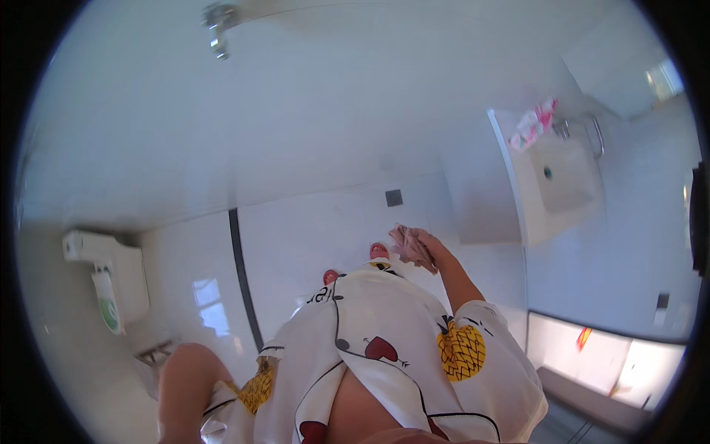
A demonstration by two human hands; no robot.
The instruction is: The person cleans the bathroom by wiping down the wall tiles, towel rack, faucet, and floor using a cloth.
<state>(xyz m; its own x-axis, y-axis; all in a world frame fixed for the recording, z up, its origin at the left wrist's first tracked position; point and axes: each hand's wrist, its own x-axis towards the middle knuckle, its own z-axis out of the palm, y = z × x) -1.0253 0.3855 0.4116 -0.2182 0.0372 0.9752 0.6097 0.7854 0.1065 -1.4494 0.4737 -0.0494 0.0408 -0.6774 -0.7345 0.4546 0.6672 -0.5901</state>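
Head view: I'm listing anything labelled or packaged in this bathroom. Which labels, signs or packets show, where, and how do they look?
Round green label: on the white toilet at far left.
Pink and white packet: on the back corner of the white sink, upper right, crumpled.
Small red and yellow sticker: on the pale panel at lower right, slanted.
No screens show.

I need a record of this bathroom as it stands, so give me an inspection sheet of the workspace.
Surface: white tiled floor with a dark strip and a small square drain.
Job's things: crumpled pinkish cloth, bunched in the right hand.
Clutter: pink and white items on the sink edge.
Grips: right hand closed on the cloth; left hand out of view, only the upper arm shows.
Cables: nothing seen.
Surroundings: white wall sink with tap, toilet at left, metal wall fitting above.
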